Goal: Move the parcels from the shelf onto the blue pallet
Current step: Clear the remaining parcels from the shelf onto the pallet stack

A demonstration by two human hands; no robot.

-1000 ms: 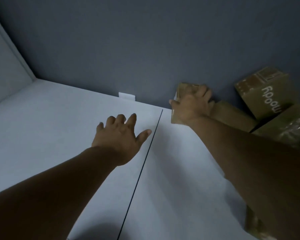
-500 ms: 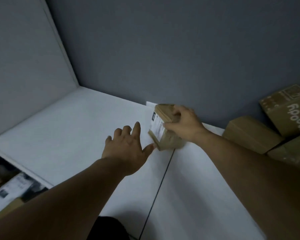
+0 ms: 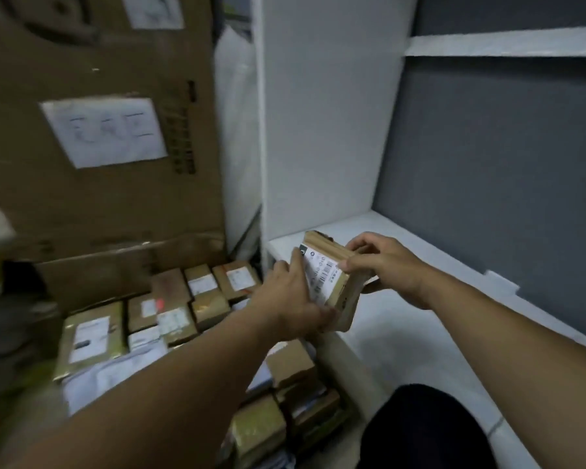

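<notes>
A small brown cardboard parcel (image 3: 332, 279) with a white barcode label is held up over the front left corner of the white shelf (image 3: 403, 319). My left hand (image 3: 291, 299) grips its lower left side, fingers wrapped under it. My right hand (image 3: 383, 265) holds its upper right edge, thumb on the label side. Down to the left lie several brown labelled parcels (image 3: 170, 309) packed side by side in a pile. The blue pallet itself is not visible under them.
A tall cardboard box (image 3: 99, 130) with a white paper sheet stands behind the pile at left. The white shelf side panel (image 3: 318, 113) rises at centre, with a grey back wall (image 3: 504, 181) and an upper shelf board (image 3: 504, 42). A dark clothed knee (image 3: 427, 428) shows at bottom.
The view swung left from the shelf's back towards the parcel pile. My right hand brought the parcel to the shelf's front corner, and my left hand took hold of it.
</notes>
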